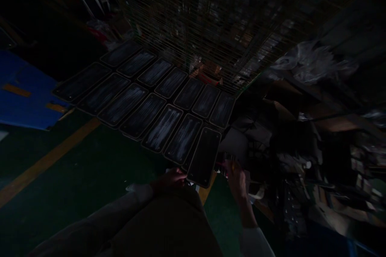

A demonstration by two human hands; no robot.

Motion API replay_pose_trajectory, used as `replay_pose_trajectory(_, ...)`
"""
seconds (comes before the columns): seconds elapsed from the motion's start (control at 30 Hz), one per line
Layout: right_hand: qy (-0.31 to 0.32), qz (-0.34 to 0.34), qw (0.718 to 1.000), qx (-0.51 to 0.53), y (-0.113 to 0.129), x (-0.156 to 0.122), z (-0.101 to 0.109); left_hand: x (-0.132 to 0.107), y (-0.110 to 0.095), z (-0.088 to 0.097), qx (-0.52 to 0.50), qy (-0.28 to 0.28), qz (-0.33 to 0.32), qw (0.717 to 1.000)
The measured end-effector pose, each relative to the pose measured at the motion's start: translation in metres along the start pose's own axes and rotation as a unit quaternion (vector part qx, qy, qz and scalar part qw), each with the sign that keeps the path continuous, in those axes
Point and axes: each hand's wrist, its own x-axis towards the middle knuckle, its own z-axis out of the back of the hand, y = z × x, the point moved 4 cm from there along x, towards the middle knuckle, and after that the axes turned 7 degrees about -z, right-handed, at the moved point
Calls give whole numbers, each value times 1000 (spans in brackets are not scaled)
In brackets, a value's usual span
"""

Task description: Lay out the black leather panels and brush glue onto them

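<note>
Two rows of dark rectangular panels with rounded corners and light rims lie side by side. Most, like this streaked panel (163, 128), carry whitish lengthwise streaks. The nearest dark panel (204, 158), at the right end, looks plain, with small dots near its corners. At its lower left corner, my left hand (176, 177) has its fingers closed on the edge. My right hand (237, 176), to the right of that panel, is closed around a thin tool with a reddish part (222, 164); darkness and blur hide its kind. Beside the fingers is a small dark, shiny object (224, 158).
Behind the panels rises a wire mesh cage (193, 20) with mixed items inside. A blue box (27, 92) stands at left on the green floor (99, 160), near a yellow line (51, 160). Clutter and clear plastic wrap (313, 62) fill the right side.
</note>
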Motion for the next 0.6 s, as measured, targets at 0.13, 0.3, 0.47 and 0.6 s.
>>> replay_pose_trajectory(0.13, -60, 113, 983, -130, 22, 7, 35, 8, 9, -12, -1, -29, 32, 999)
replay_pose_trajectory(0.3, -23, 112, 990, -82, 18, 28, 25, 8, 10, -19, -37, -60, 18, 997)
replay_pose_trajectory(0.47, 12, 197, 980, -29, 20, 49, 2, 6, 9, -19, -23, -64, -17, 998)
replay_pose_trajectory(0.6, 18, 243, 968, -67, 25, 70, -8, 9, 14, -17, -11, -80, -29, 996)
